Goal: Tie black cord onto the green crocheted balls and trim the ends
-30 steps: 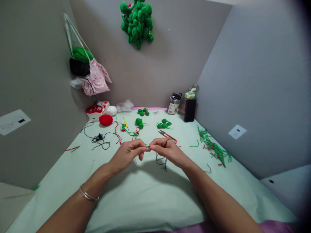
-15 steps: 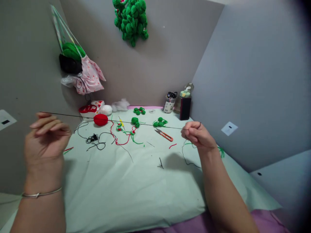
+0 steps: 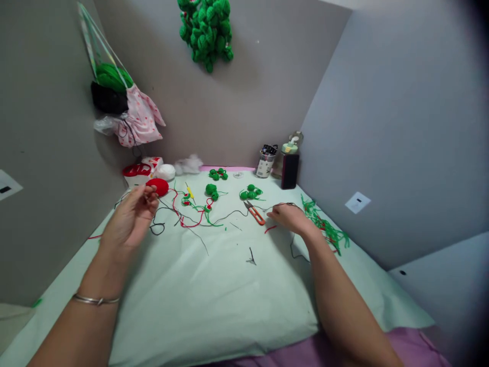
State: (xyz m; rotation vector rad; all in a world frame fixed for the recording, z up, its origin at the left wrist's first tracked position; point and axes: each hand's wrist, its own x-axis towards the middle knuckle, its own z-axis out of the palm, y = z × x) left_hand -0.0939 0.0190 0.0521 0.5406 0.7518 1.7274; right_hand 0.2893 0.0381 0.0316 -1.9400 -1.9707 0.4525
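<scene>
My left hand point(image 3: 132, 216) is raised at the left, thumb and fingertips pinched on a black yarn point(image 3: 229, 216) beside the red yarn ball point(image 3: 160, 187). That strand sags in a slack line across the table to my right hand point(image 3: 290, 216), where it passes over the curled fingers. Palm down, the right hand is low over the table, its fingertips just right of the orange-handled thread snips point(image 3: 255, 214); a gap shows between them. Behind lie small green crocheted balls point(image 3: 250, 192), more green balls point(image 3: 211, 190) and red and green yarn strands point(image 3: 191, 224).
A yellow-handled crochet hook point(image 3: 190, 191) lies left of centre. Green and red yarn scraps point(image 3: 328, 227) are heaped at right. A pen cup point(image 3: 265, 163), phone point(image 3: 290, 172), white yarn ball point(image 3: 165, 172) and stuffing point(image 3: 189, 164) stand along the back. Green crochet pieces point(image 3: 206, 33) hang above.
My hands first met at the centre, then spread wide with the black yarn taut. Now the left has come back inward and the right has lowered toward the snips, leaving the yarn slack.
</scene>
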